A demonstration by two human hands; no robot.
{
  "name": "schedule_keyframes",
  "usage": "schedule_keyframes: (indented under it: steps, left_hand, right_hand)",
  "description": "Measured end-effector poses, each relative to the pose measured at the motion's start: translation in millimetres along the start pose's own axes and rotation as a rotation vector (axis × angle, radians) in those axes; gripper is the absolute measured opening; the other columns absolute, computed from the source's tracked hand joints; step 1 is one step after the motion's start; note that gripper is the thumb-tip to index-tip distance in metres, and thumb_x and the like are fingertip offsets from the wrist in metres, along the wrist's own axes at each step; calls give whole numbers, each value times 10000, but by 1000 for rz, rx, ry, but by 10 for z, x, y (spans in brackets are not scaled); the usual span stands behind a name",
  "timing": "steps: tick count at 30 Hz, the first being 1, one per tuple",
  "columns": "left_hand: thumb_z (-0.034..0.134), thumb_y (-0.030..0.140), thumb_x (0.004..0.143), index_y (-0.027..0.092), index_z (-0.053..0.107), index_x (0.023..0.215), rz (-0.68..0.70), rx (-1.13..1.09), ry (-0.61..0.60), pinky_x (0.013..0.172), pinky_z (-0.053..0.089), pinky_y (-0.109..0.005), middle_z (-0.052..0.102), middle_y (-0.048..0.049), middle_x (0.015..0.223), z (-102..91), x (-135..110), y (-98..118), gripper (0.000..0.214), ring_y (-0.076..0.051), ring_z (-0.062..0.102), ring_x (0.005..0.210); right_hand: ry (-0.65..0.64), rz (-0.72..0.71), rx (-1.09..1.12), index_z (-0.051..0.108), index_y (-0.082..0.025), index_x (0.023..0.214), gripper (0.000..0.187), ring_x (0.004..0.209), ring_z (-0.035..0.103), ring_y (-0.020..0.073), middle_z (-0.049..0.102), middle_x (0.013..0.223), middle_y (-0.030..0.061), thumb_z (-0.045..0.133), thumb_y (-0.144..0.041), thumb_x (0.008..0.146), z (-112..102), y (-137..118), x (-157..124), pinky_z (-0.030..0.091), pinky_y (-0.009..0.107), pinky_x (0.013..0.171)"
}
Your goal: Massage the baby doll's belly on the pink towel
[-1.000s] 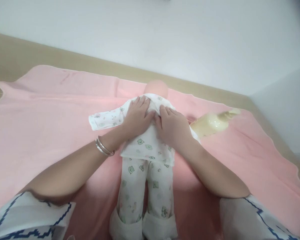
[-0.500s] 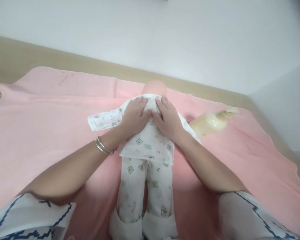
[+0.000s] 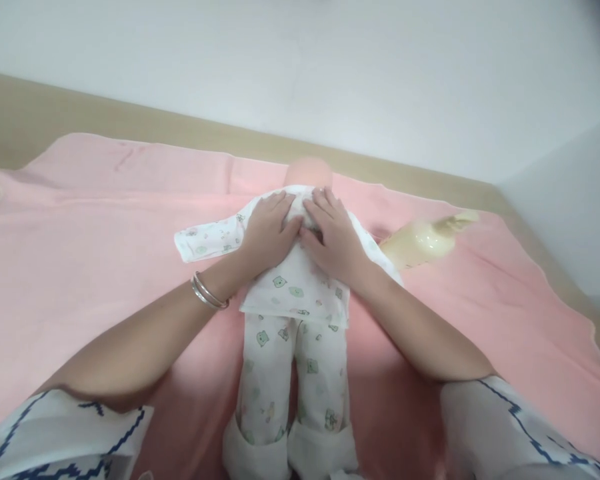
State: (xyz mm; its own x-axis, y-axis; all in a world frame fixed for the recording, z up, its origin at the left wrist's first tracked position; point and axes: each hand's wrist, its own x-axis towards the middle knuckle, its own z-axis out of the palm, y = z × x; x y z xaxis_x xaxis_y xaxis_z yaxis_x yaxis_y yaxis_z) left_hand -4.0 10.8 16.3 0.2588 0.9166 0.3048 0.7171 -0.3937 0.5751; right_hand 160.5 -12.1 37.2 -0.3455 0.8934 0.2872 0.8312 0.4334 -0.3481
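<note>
A baby doll (image 3: 309,173) lies stretched out with its head at the far end and its legs toward me. It wears a white printed top (image 3: 296,293) and matching trousers (image 3: 267,373) with folded cuffs. My left hand (image 3: 270,230) rests flat on the left side of the doll's upper body, fingers pointing away from me. On the right side lies my right hand (image 3: 334,233), also flat, its fingers slightly apart. The two thumbs almost meet in the middle. Neither hand grips anything. Most of the doll's upper body is under my hands.
A pink blanket (image 3: 105,280) lies beneath the doll on a wooden surface (image 3: 130,113). To the right, a cream-coloured pump bottle (image 3: 420,243) lies on its side beside the sleeve. A white wall (image 3: 300,73) rises behind.
My right hand has shifted slightly to the left and away from me on the top. The left hand stays practically where it was.
</note>
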Motion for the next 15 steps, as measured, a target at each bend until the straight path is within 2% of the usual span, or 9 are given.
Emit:
schedule_keyframes:
  steps: [5, 11, 15]
  left_hand:
    - [343, 421, 1006, 130, 564, 1405, 16, -11, 14, 1251, 355, -501, 574, -146, 1502, -9, -7, 9, 541, -308, 492, 1430]
    - [323, 397, 1004, 111, 557, 1417, 10, -4, 9, 1263, 338, -484, 559, -145, 1520, 3, -2, -1, 554, -290, 476, 1443]
    - [338, 410, 1009, 131, 569, 1403, 24, -20, 20, 1261, 344, -475, 574, -131, 1509, 8, -7, -8, 535, -283, 478, 1442]
  right_hand:
    - [102, 0, 1, 484, -217, 1509, 527, 1605, 228, 291, 359, 1677, 100, 403, -295, 994, -81, 7, -26, 315, 619, 1256]
    - [59, -34, -49, 525, -107, 1467, 539, 1559, 347, 278, 449, 1616, 161, 349, -235, 973, 79, -36, -58, 267, 567, 1291]
    - [114, -105, -93, 479, -183, 1499, 557, 1565, 335, 273, 411, 1644, 133, 381, -236, 953, -49, -107, -107, 267, 627, 1267]
